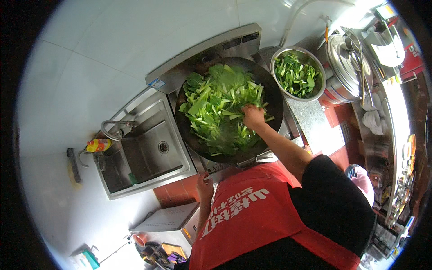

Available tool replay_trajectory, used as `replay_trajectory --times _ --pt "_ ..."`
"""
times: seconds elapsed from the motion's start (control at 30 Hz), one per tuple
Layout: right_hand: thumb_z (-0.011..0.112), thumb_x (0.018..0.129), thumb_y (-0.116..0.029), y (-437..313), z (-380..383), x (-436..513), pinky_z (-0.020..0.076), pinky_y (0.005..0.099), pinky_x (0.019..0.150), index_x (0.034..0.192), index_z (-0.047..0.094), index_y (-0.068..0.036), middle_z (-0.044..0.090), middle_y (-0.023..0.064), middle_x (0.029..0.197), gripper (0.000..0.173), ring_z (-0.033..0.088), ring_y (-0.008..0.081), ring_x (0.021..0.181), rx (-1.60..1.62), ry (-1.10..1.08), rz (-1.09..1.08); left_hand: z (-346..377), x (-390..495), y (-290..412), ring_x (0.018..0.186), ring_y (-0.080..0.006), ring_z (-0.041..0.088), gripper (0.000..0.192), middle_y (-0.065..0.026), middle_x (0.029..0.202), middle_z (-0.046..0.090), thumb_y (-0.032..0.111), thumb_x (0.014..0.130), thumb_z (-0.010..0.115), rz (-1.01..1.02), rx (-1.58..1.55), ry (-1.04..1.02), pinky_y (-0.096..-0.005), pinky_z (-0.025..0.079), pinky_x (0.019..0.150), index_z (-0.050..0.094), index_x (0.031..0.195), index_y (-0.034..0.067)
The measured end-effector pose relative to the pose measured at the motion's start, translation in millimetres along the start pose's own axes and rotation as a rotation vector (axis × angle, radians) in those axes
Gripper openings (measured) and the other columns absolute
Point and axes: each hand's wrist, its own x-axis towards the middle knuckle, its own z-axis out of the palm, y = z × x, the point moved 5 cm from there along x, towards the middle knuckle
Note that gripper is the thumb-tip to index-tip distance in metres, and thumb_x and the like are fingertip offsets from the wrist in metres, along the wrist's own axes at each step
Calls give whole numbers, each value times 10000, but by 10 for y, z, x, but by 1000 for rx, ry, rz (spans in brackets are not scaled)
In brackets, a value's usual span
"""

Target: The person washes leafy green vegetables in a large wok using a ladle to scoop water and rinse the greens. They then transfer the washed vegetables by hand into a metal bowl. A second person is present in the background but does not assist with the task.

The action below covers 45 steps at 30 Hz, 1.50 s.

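Note:
A large dark wok (273, 128) stands on the stove, heaped with cut leafy greens (216, 104). My right hand (253, 116) reaches into the right side of the wok, its fingers down among the greens; whether they grip any is hidden. My left hand (205, 185) is at the front edge of the stove, below the wok, near a knob (209, 170); its fingers are partly curled, and their exact contact is unclear. To the right of the wok, a steel bowl (322, 86) holds more cut greens (297, 76).
Left of the stove is a steel sink (152, 141) with a curved faucet (113, 125) and a yellow bottle (99, 145). A lidded steel pot (341, 60) stands beyond the bowl. A white cabinet (165, 219) is at the lower left. A counter (308, 113) lies below the bowl.

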Motion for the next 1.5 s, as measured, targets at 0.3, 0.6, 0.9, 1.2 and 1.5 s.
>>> replay_trajectory --times 0.3,0.6,0.9,1.2,1.5 --pt "739 794 -465 -395 -9 288 207 610 1111 1534 13 -134 211 150 1551 1088 273 378 1387 -154 -53 32 -33 -36 -57 942 -268 655 364 -164 1135 623 66 814 594 -64 125 -63 -339 546 770 595 1173 12" --pt "754 749 -92 166 -266 89 403 367 994 1403 432 -53 599 145 1213 730 571 253 1087 702 -7 -202 -74 10 132 906 -268 668 367 -154 1062 658 85 823 600 -22 124 -22 -362 539 767 592 1183 11" --pt "711 815 -149 353 -45 71 452 398 917 1299 526 -19 616 135 1172 535 589 283 1054 1060 -57 -46 65 58 45 921 -281 668 355 -165 1056 667 100 823 590 -41 85 -102 -376 535 799 603 1165 9" --pt "692 815 -476 93 -74 250 486 475 895 1345 410 59 592 228 1182 804 594 389 1057 387 187 297 27 74 -165 918 -270 670 351 -159 1050 668 73 812 608 -51 32 -78 -364 543 780 599 1158 19" --pt "752 814 -266 -132 137 400 475 399 847 1374 362 28 631 151 1091 743 600 271 985 867 53 -40 69 113 -310 918 -274 666 355 -157 1049 668 94 826 618 -2 -60 -64 -360 535 777 593 1170 10"
